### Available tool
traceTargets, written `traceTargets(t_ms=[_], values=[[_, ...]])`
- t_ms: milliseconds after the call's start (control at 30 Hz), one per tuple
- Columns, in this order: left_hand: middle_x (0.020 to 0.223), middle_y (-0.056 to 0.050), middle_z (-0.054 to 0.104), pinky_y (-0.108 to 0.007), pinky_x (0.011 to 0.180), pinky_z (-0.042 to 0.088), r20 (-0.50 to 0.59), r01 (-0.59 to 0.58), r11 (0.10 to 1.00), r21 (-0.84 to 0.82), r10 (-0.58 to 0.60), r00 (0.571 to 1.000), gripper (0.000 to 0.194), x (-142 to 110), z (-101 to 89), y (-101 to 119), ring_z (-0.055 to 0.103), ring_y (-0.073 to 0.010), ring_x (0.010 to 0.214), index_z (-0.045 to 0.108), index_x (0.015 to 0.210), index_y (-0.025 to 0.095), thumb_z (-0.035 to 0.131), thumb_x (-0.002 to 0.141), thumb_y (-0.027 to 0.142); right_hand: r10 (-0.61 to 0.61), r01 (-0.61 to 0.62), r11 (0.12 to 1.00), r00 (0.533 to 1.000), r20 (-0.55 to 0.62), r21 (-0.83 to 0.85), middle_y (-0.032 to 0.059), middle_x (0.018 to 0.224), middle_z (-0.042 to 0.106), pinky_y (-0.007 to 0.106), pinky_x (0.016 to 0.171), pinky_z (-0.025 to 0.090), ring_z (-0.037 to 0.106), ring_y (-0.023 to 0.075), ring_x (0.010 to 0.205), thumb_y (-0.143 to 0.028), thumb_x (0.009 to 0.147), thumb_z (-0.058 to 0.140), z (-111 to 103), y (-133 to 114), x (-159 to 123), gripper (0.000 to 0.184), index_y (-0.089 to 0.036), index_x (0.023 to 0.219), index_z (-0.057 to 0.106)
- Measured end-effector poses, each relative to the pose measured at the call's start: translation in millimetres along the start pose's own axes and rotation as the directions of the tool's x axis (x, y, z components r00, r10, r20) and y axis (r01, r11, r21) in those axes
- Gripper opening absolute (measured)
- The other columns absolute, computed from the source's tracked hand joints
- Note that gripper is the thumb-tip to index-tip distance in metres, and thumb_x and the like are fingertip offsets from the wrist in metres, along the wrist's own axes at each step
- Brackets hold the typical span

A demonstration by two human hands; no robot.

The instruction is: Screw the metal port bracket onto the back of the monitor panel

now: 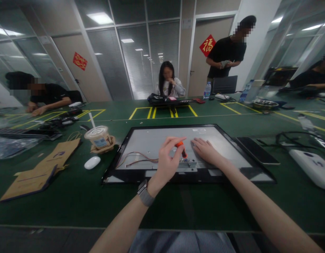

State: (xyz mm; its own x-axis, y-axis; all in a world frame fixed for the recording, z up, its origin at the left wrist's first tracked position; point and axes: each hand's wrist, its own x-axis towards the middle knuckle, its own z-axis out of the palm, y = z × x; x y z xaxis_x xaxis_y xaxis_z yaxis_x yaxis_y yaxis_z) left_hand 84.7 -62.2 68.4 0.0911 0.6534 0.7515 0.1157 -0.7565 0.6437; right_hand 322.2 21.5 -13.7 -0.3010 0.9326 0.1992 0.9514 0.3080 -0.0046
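A flat display panel (141, 138) with a grey metal back and black frame lies before me on the table. My left hand (168, 154), with a watch (146, 193) on its wrist, has its thumb and fingers around the top of a short orange-and-black screwdriver (183, 151). The screwdriver stands slightly tilted, its lower end at a small metal bracket (189, 164) near the panel's front edge. My right hand (206, 150) rests flat on the panel's back, fingers stretched out. Thin cables (141, 154) run across the panel left of my left hand.
Left of the panel are a lidded drink cup (97, 135) with a straw, a white oval case (92, 162) and a paper bag (57, 154). To the right lie a dark phone-like slab (254, 149) and a white device (311, 167). Several people are around the green table (85, 207).
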Motion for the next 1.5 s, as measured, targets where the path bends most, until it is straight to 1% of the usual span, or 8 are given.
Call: traceTargets(t_ms=[100,233,433,633,800,1033,1233,1500], values=[[0.102,-0.005,0.062,-0.030,0.087,0.052,-0.008,-0.001,1.000,0.020,0.001,1.000,0.022,-0.4,-0.7,0.4,0.062,-0.0166,0.094,0.073,0.114,0.022,0.060,0.096,0.023,0.010,-0.010,1.000,1.000,0.007,-0.001,0.0168,0.156,0.048,0.058,0.113,0.036,0.043,0.0325,0.143,-0.028,0.103,0.032,-1.8,-0.8,-0.2,0.050,-0.019,0.148,0.051],[0.117,-0.009,0.064,-0.034,0.095,0.050,0.053,0.021,0.999,-0.026,-0.020,0.998,0.032,-0.6,-1.5,1.2,0.062,-0.0187,0.107,0.067,0.126,0.021,0.046,0.102,0.020,0.001,-0.001,1.000,1.000,0.015,-0.014,0.0183,0.156,0.047,0.059,0.112,0.038,0.044,0.0333,0.142,-0.027,0.103,0.030,-2.9,-1.7,-0.4,0.051,-0.016,0.148,0.051],[0.099,-0.005,0.063,-0.030,0.086,0.052,0.010,-0.010,0.999,0.042,0.010,1.000,0.022,0.3,-1.1,1.4,0.062,-0.0162,0.091,0.071,0.115,0.020,0.061,0.096,0.023,-0.005,0.005,1.000,1.000,0.001,-0.022,0.0169,0.155,0.049,0.059,0.111,0.038,0.045,0.0320,0.142,-0.027,0.103,0.032,-0.9,-0.4,0.1,0.049,-0.019,0.147,0.052],[0.113,-0.008,0.063,-0.033,0.094,0.050,0.074,0.013,1.000,0.005,-0.013,0.997,0.032,-0.3,-1.6,4.8,0.062,-0.0179,0.103,0.064,0.129,0.020,0.047,0.102,0.020,-0.001,0.001,1.000,1.000,0.000,-0.007,0.0177,0.156,0.048,0.060,0.112,0.037,0.044,0.0330,0.143,-0.028,0.103,0.031,-0.3,-0.4,0.3,0.050,-0.018,0.148,0.051],[0.097,-0.004,0.062,-0.031,0.087,0.051,0.027,-0.033,0.998,0.051,0.032,0.999,0.023,-0.2,-0.2,2.2,0.060,-0.0167,0.091,0.070,0.117,0.021,0.060,0.096,0.021,0.010,-0.009,1.000,1.000,0.012,-0.012,0.0166,0.156,0.048,0.060,0.112,0.036,0.043,0.0325,0.143,-0.028,0.103,0.031,0.3,-0.6,0.8,0.051,-0.020,0.149,0.051],[0.111,-0.009,0.065,-0.032,0.090,0.051,0.065,0.003,1.000,0.020,-0.004,0.998,0.031,-1.1,-0.4,2.7,0.063,-0.0185,0.101,0.065,0.127,0.019,0.047,0.102,0.022,0.022,-0.022,1.000,0.999,0.034,-0.009,0.0173,0.158,0.045,0.059,0.114,0.035,0.042,0.0327,0.144,-0.028,0.103,0.030,-2.6,-1.9,0.5,0.051,-0.017,0.149,0.050],[0.098,-0.004,0.065,-0.031,0.087,0.052,0.027,-0.061,0.997,0.039,0.060,0.998,0.024,-0.9,0.9,1.8,0.062,-0.0162,0.091,0.070,0.119,0.021,0.059,0.098,0.021,0.013,-0.012,1.000,1.000,0.011,-0.018,0.0165,0.156,0.047,0.059,0.113,0.035,0.044,0.0321,0.143,-0.027,0.103,0.032,0.1,-0.3,1.0,0.050,-0.019,0.148,0.051],[0.114,-0.010,0.064,-0.035,0.095,0.052,0.065,-0.007,0.999,0.031,0.005,0.998,0.031,-2.3,0.2,3.8,0.063,-0.0193,0.104,0.065,0.128,0.019,0.048,0.102,0.023,0.021,-0.021,1.000,0.999,0.032,-0.011,0.0171,0.158,0.045,0.059,0.114,0.035,0.042,0.0324,0.144,-0.028,0.104,0.031,-1.7,-1.8,1.2,0.051,-0.017,0.149,0.050]])
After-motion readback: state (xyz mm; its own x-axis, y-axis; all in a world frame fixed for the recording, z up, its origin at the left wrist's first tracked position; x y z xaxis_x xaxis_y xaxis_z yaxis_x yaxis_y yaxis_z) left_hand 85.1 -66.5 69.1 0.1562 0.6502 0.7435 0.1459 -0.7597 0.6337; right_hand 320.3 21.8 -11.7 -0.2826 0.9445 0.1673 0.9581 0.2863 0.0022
